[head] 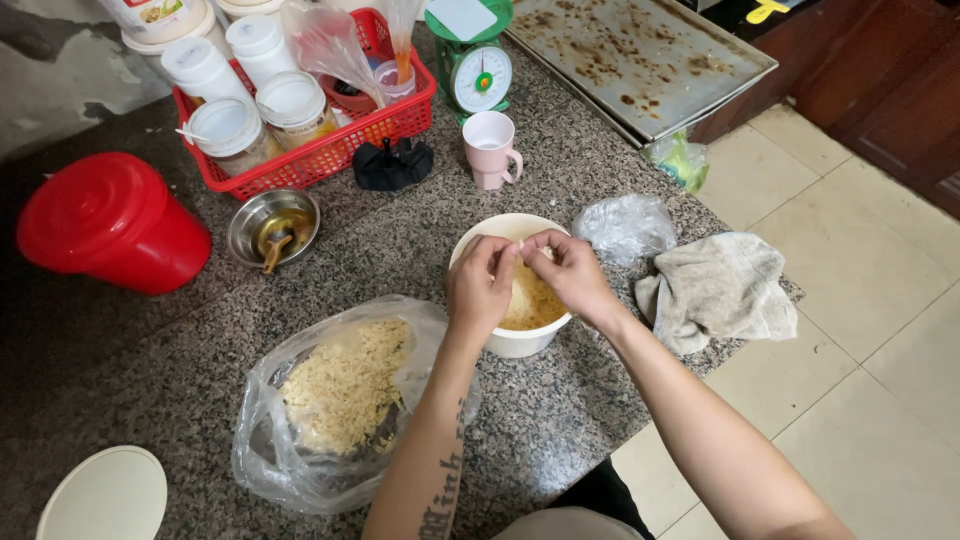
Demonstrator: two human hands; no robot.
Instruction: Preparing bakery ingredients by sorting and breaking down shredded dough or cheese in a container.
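Both my hands hover over a white bowl (500, 343) that holds yellowish crumbly food. My left hand (480, 285) and my right hand (570, 270) meet fingertip to fingertip above the bowl, pinching a small pale piece between them. The piece itself is mostly hidden by my fingers. To the left of the bowl lies an open clear plastic bag (340, 400) full of the same pale crumbly food, on the speckled granite counter (560, 420).
A red lidded bucket (110, 225), a small steel bowl (273, 228), a red basket of jars (300, 110), a pink mug (490, 148), a green scale (478, 65) and a stained baking tray (640, 55) stand behind. A crumpled bag (625, 225) and grey cloth (715, 285) lie right. White lid (100, 495).
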